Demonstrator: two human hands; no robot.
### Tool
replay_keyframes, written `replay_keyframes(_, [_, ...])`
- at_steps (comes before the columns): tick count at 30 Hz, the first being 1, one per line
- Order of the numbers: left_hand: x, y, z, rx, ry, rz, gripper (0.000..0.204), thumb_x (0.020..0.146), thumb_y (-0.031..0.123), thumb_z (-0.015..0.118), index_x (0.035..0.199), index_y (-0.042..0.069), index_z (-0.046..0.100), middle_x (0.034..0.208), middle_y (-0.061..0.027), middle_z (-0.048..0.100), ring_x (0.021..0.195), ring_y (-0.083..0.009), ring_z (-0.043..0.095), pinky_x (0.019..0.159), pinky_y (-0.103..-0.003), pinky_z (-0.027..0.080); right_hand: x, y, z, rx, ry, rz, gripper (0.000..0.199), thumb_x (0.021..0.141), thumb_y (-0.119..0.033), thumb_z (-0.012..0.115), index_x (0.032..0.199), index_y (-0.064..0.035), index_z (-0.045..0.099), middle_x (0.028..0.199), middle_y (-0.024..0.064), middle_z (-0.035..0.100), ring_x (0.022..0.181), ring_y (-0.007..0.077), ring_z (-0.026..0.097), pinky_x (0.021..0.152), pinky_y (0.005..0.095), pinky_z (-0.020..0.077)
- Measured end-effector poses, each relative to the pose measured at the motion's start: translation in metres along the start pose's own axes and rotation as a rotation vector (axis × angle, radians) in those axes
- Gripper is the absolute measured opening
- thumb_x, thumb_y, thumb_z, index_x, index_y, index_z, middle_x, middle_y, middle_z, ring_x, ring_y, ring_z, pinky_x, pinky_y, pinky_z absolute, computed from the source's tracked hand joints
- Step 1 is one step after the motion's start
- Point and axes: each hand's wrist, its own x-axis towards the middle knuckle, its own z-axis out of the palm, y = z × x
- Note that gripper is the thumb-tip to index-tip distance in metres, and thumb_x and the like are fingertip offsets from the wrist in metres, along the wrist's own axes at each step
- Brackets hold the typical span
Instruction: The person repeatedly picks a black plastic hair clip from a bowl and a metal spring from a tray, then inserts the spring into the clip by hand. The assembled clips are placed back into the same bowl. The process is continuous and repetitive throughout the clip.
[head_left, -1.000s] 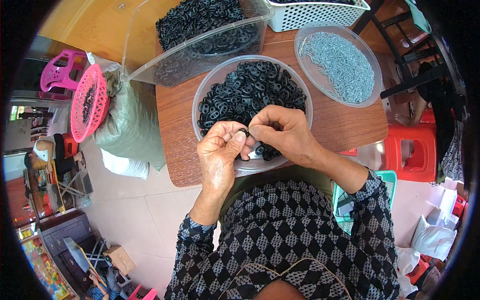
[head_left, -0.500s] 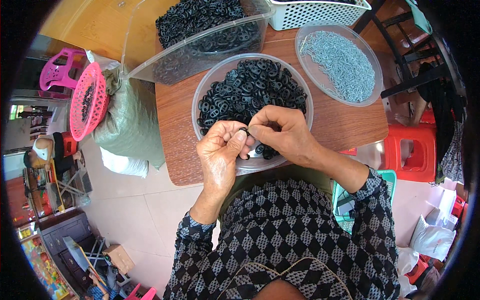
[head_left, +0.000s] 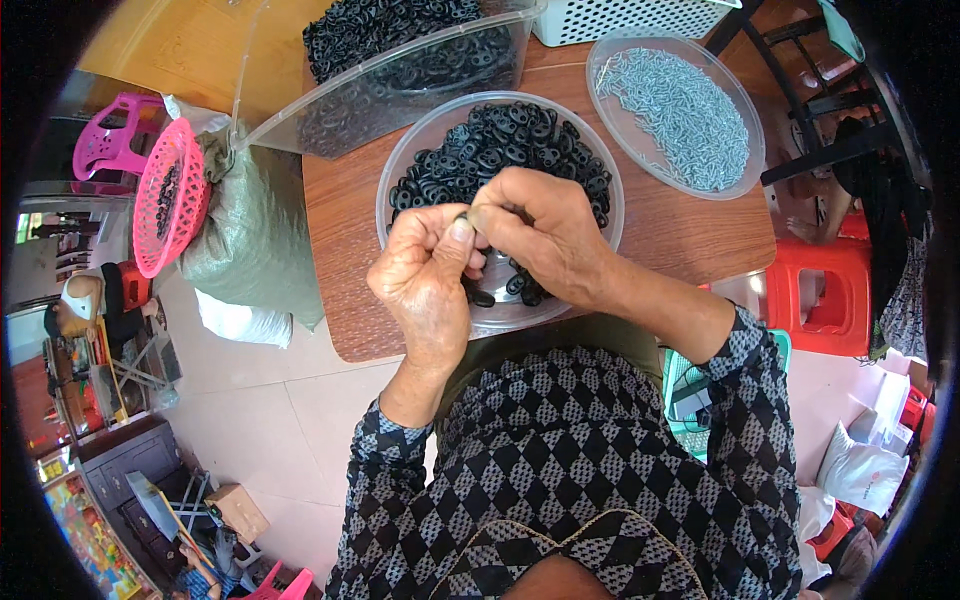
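Observation:
My left hand (head_left: 425,275) is closed, pinching a small black plastic piece (head_left: 463,217) between thumb and forefinger. The fingers of my right hand (head_left: 548,235) meet it there, also pinched together; whatever they grip is hidden. Both hands are over the near half of a round clear bowl (head_left: 497,318). Heaped in the bowl are many small black pieces (head_left: 500,145), rounded with holes through them. A few lie loose at its near side, below my fingers. To the right, a round clear tray (head_left: 632,138) holds silvery screws (head_left: 690,115).
The wooden table (head_left: 345,290) also bears a clear bin (head_left: 290,130) of black pieces and a white basket (head_left: 640,20). Left of it stand a green sack (head_left: 260,240) and a pink basket (head_left: 190,235). A red stool (head_left: 820,295) and green basket (head_left: 690,440) are at right. Another person (head_left: 85,295) sits far left.
Both hands have moved slightly up and away from me over the bowl, still pinched together. The whole view has shifted a little.

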Motion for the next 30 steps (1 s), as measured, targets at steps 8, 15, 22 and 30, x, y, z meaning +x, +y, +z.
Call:
replay_keyframes(8, [0.007,-0.005,-0.012,-0.022,-0.019,-0.106,0.005,0.086,0.001,0.058,0.088,-0.004,0.059,0.072,-0.0086,0.063,0.055,-0.0076,0.053,0.049,-0.019,0.044,0.01,0.008,-0.007,-0.154,-0.088,-0.12,0.013,0.08,-0.013,0.057,0.074,-0.002,0.058,0.068,0.0114,0.057,0.067,0.0275,0.057,0.061,0.0374,0.0446])
replay_keyframes(15, [0.006,-0.008,-0.03,-0.084,0.041,-0.105,0.011,0.085,-0.001,0.058,0.093,-0.007,0.056,0.074,-0.0162,0.063,0.055,-0.0137,0.056,0.048,-0.023,0.046,0.001,0.021,-0.023,-0.589,-0.185,-0.34,0.012,0.067,-0.004,0.064,0.078,-0.0034,0.062,0.071,0.0085,0.054,0.071,0.0282,0.052,0.059,0.0368,0.0435])
replay_keyframes(22, [-0.001,-0.009,-0.034,-0.101,0.046,-0.109,0.009,0.085,0.001,0.058,0.092,-0.006,0.057,0.073,-0.0138,0.063,0.055,-0.0108,0.055,0.05,-0.02,0.046,-0.006,0.019,-0.005,-0.842,-0.372,-0.474,0.007,0.063,-0.009,0.061,0.069,-0.0053,0.061,0.072,0.0095,0.054,0.075,0.0249,0.052,0.063,0.0348,0.044])
replay_keyframes(30, [-0.004,-0.007,-0.033,-0.085,0.036,-0.142,0.009,0.085,0.0,0.058,0.091,-0.006,0.058,0.074,-0.0128,0.063,0.056,-0.01,0.056,0.05,-0.019,0.046,0.003,0.023,0.002,-1.016,-0.482,-0.669,0.009,0.064,-0.015,0.061,0.065,-0.0061,0.06,0.069,0.0044,0.052,0.074,0.0191,0.049,0.062,0.0294,0.0397])
